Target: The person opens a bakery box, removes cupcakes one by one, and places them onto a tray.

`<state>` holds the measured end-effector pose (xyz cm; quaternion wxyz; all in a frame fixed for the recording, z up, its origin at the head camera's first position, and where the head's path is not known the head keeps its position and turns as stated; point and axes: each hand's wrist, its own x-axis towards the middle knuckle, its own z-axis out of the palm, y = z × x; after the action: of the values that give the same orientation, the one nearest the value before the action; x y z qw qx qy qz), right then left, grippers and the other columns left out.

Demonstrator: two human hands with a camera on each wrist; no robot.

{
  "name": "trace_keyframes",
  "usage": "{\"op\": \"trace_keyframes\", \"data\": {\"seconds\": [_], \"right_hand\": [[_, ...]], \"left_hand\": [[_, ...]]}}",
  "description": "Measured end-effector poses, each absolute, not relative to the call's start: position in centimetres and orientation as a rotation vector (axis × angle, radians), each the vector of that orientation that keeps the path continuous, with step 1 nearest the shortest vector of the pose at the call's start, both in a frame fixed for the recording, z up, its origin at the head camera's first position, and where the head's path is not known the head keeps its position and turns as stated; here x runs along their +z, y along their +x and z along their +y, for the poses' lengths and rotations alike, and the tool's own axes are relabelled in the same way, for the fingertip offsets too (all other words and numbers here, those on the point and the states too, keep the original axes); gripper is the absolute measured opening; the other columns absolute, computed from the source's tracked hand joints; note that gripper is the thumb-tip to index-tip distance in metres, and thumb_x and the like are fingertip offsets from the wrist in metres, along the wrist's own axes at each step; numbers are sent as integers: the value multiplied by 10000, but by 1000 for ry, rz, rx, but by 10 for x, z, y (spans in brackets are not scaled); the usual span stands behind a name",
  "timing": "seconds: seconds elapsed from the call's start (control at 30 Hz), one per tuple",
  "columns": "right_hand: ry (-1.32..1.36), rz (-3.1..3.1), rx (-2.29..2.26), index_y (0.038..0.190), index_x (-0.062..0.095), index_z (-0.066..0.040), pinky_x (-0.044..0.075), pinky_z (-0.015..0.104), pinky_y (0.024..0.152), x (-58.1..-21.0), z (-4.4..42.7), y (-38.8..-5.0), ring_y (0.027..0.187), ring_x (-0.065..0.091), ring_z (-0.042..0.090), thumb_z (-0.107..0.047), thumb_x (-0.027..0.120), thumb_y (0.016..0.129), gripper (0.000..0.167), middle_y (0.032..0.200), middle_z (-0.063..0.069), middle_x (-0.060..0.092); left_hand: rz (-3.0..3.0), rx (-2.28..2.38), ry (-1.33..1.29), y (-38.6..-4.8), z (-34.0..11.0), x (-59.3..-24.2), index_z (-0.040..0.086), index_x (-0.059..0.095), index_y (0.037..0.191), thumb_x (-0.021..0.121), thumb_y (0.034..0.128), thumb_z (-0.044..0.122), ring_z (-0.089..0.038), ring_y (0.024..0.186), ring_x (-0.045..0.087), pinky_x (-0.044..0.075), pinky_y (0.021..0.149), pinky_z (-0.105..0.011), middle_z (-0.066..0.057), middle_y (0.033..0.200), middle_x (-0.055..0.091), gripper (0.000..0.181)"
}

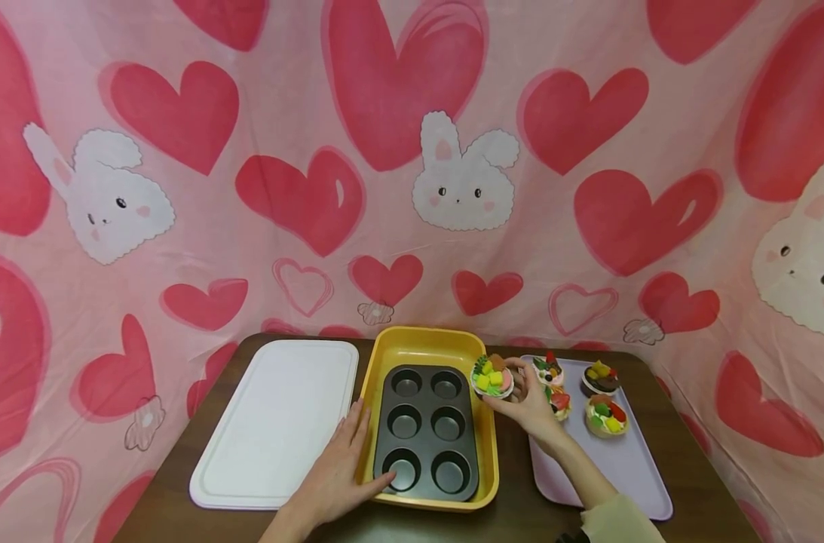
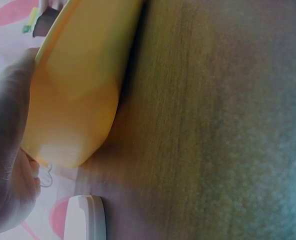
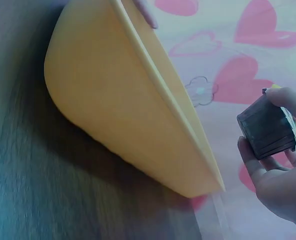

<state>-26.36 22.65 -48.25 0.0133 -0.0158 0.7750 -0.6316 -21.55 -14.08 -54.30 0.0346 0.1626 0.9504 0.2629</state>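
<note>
My right hand (image 1: pixel 530 400) holds a cupcake (image 1: pixel 492 379) above the right rim of a yellow tray (image 1: pixel 428 339). Yellow cubes and green, pink and brown pieces top this cupcake; its dark cup (image 3: pixel 268 127) shows in the right wrist view, between thumb and fingers. Inside the tray lies a dark muffin tin (image 1: pixel 426 445), its round cups bare. My left hand (image 1: pixel 340 471) rests on the tray's left rim, fingers extended, with the thumb reaching over the tin's near left cup. The left wrist view shows that hand (image 2: pixel 10 140) against the tray wall (image 2: pixel 83 95).
Right of the yellow tray, a lilac tray (image 1: pixel 632 460) carries several cupcakes, among them a dark one (image 1: pixel 599 379) and a pale one (image 1: pixel 605 416). A white board (image 1: pixel 276 422) lies at the left. A heart-patterned cloth (image 1: pixel 398 249) hangs behind the brown table (image 1: pixel 513 483).
</note>
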Motion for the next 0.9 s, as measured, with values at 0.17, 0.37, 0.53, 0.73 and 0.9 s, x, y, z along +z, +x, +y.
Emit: {"op": "trace_keyframes", "data": {"seconds": [0.17,0.37,0.53,0.73,0.9], "right_hand": [[-5,2426,-1953,1564,311,-47,549,120,953,-483,241,-255,1211,646,84,-30,807,960,782,1600,293,517],[6,2456,-1952,1560,298,-30,540,118,940,-490,260,-243,1142,598,-106,-28,809,959,789,1645,303,458],[36,2461,-1994,1535,300,-21,558,125,922,-496,273,-227,1150,585,-134,-3,813,946,782,1629,242,459],[47,2453,-2068,1600,309,-36,562,111,924,-508,291,-208,1180,590,-150,39,814,930,842,1444,-178,521],[120,2532,-1980,1645,300,11,526,61,905,-516,309,-198,1145,533,-214,11,812,946,866,1581,114,452]], "left_hand": [[2924,813,498,-215,-140,-543,103,202,1768,709,899,777,-436,1690,282,374,1307,-662,-97,1880,79,1211],[2930,813,499,-215,-140,-543,99,207,1766,714,903,767,-436,1689,282,371,1312,-652,-101,1879,80,1203],[2933,806,504,-214,-140,-544,96,211,1764,716,908,761,-429,1692,277,368,1317,-642,-101,1879,79,1197],[2935,800,508,-212,-141,-543,95,214,1764,719,911,754,-425,1692,279,377,1311,-644,-115,1876,90,1190],[2948,795,523,-212,-141,-543,74,229,1757,714,914,756,-423,1695,272,366,1321,-632,-135,1872,105,1187]]}}
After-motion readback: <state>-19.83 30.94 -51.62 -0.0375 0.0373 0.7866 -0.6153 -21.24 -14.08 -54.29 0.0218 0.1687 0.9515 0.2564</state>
